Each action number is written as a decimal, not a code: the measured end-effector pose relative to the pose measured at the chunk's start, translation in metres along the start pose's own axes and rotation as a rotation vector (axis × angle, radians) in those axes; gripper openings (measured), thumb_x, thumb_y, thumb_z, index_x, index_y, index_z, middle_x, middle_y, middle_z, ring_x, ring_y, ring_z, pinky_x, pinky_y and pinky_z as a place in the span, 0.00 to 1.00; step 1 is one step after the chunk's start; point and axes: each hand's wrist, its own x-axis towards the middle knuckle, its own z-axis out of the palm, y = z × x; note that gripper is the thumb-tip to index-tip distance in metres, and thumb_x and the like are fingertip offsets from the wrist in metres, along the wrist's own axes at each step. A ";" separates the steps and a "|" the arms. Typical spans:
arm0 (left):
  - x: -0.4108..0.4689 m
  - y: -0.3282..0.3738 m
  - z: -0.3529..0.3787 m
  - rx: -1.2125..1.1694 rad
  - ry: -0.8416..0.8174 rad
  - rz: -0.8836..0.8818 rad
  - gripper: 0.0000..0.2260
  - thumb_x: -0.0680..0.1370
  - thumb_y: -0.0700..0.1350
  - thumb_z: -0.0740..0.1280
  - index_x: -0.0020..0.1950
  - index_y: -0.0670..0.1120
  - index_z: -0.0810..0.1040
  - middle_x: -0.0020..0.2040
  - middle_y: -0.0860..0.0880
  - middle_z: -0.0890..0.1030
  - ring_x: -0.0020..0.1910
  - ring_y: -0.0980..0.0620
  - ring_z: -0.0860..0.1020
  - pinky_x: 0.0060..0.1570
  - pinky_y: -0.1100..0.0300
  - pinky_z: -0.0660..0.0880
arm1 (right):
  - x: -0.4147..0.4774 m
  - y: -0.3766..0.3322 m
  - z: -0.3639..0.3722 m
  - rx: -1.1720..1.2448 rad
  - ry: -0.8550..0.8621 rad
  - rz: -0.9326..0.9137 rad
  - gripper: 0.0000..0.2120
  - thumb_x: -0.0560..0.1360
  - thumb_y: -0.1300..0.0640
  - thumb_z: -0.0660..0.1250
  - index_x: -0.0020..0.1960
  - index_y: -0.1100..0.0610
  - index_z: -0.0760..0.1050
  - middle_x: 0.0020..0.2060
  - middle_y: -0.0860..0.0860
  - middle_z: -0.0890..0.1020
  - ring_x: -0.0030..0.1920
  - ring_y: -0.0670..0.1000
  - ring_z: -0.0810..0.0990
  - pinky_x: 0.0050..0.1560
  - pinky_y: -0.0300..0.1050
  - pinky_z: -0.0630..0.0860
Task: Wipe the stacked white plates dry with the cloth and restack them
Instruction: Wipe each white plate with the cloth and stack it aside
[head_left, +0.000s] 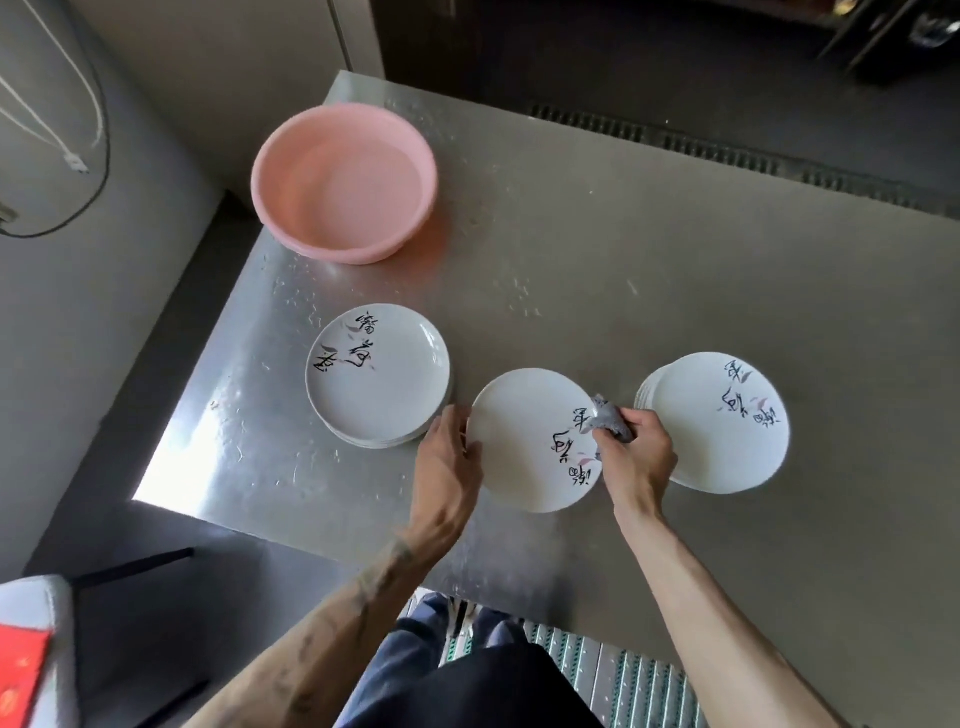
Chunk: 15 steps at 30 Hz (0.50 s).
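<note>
Over the plate (524, 441), left hand (447, 467) grips rim, right hand (636, 452) presses cloth (610, 415)

A steel table (675, 270) stands beside a grey wall (166, 78), a vent grille (675, 140) behind it.

Forearms bare behind left hand (447, 460) and right hand (638, 460). Dark tattoo marks (397, 553) along left forearm (332, 623), from behind the hand back. Dark navy trousers (415, 670).
</note>
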 end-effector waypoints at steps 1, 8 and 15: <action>-0.002 -0.005 0.007 0.011 -0.022 -0.013 0.15 0.74 0.31 0.66 0.55 0.48 0.74 0.49 0.49 0.78 0.46 0.45 0.77 0.46 0.43 0.79 | 0.002 0.007 0.000 -0.003 0.005 0.012 0.08 0.70 0.59 0.76 0.44 0.49 0.80 0.37 0.44 0.85 0.40 0.49 0.84 0.47 0.53 0.82; 0.010 -0.034 0.031 -0.024 -0.098 -0.102 0.19 0.75 0.31 0.64 0.63 0.47 0.74 0.55 0.44 0.80 0.51 0.44 0.78 0.50 0.43 0.80 | 0.010 0.037 0.010 -0.001 -0.010 -0.043 0.04 0.75 0.59 0.74 0.45 0.57 0.79 0.37 0.42 0.83 0.43 0.51 0.83 0.48 0.49 0.79; 0.005 -0.046 0.035 0.205 -0.132 0.036 0.30 0.75 0.48 0.75 0.75 0.43 0.71 0.67 0.41 0.74 0.65 0.39 0.71 0.65 0.47 0.70 | 0.000 0.038 0.028 -0.307 0.005 -0.339 0.15 0.69 0.67 0.73 0.54 0.58 0.79 0.49 0.53 0.83 0.52 0.60 0.79 0.55 0.56 0.75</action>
